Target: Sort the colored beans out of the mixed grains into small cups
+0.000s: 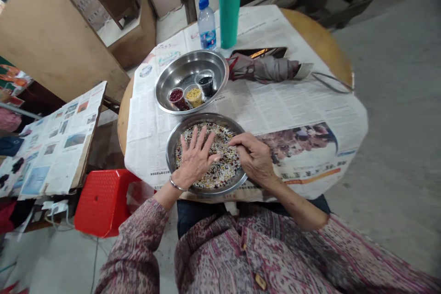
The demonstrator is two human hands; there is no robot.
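Note:
A metal basin (171, 165) full of mixed rice and beans (217, 179) stands at the table's near edge. My left hand (196, 158), with a bangle on its wrist, lies over the grains with its fingers spread. Over the basin's right side, my right hand (253, 156) has its thumb and forefinger pinched together; what they hold, if anything, is too small to make out. Behind stands a larger metal basin (182, 69) with three clear cups: one of red beans (177, 95), one of yellow beans (194, 96) and one of black beans (206, 83).
Newspaper (292, 105) covers the round table. Toward the back are a water bottle (207, 25), a teal bottle (230, 7), a phone (262, 52) and a folded grey umbrella (265, 70). A red stool (101, 200) and another newspaper-covered table (58, 142) stand at the left.

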